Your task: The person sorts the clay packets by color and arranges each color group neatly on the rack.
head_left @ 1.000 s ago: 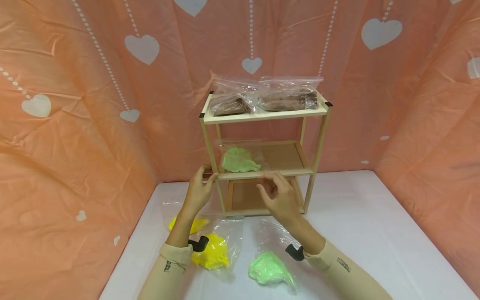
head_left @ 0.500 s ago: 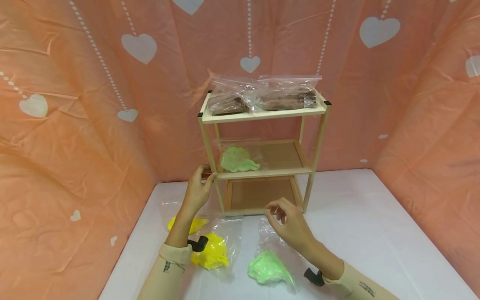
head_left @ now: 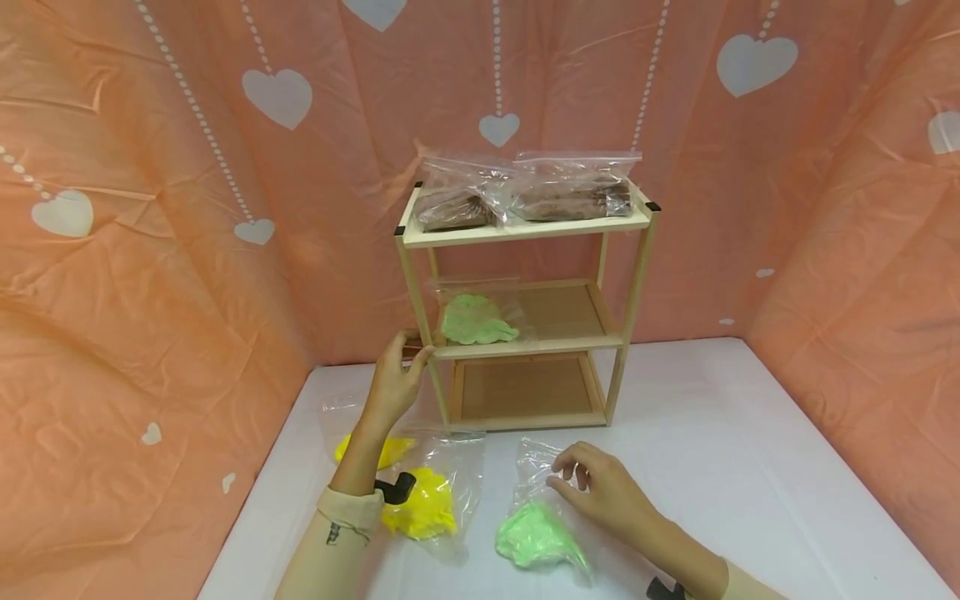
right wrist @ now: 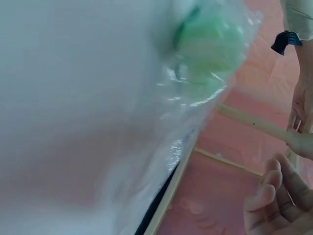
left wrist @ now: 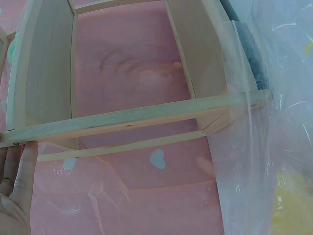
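Observation:
A light wooden three-tier shelf (head_left: 528, 236) stands on the white table. My left hand (head_left: 395, 379) grips its left front post (head_left: 415, 292) at middle-tier height, thumb in front and fingers behind. In the left wrist view, that hand (left wrist: 18, 188) shows at the left edge against the wood. My right hand (head_left: 611, 496) hovers with fingers loosely bent and nothing in them, beside the top of a clear bag with a light green soft lump (head_left: 538, 537). Another bagged green lump (head_left: 476, 321) lies on the middle tier, at its left.
Two clear bags with bright yellow lumps (head_left: 423, 507) lie at the table's front left, partly behind my left forearm. On the top tier sit bags with brown contents (head_left: 573, 200). An orange-pink curtain (head_left: 337, 208) with white hearts hangs around the table.
My right hand has come down and to the right, from the shelf's middle tier to beside the green bag on the table. The left hand stays on the post.

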A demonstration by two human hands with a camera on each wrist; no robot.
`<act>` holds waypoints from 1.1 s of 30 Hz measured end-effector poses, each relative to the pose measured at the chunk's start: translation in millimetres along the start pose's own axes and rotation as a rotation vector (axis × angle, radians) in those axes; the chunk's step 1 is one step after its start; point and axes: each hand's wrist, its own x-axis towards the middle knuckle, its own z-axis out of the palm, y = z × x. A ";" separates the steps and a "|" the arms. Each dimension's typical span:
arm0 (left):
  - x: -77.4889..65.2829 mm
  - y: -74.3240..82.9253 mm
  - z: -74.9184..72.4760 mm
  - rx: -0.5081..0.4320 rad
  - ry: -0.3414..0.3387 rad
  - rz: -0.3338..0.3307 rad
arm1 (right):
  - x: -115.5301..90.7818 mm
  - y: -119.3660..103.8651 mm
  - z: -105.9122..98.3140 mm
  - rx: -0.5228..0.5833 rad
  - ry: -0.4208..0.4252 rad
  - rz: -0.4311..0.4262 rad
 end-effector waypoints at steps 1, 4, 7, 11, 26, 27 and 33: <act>-0.1 0.0 0.1 0.002 -0.001 0.000 | -3.4 0.8 -1.5 0.000 -0.025 0.021; -0.4 -0.3 0.2 0.013 -0.001 -0.006 | -12.0 3.1 -6.8 -0.003 -0.096 0.080; -0.4 -0.7 -0.2 0.022 -0.003 -0.014 | -18.8 5.2 -11.1 0.006 -0.161 0.130; -0.1 -0.7 -0.2 0.029 -0.003 -0.021 | -27.6 8.0 -12.7 0.055 -0.242 0.175; 0.5 0.1 0.3 0.020 -0.006 -0.013 | -44.8 11.6 -8.8 0.130 -0.402 0.274; 0.5 -0.1 0.3 0.018 -0.005 -0.012 | -45.0 11.0 -9.2 0.126 -0.403 0.269; 0.4 0.7 -0.4 0.024 -0.002 -0.016 | -47.5 6.0 -14.3 0.133 -0.446 0.310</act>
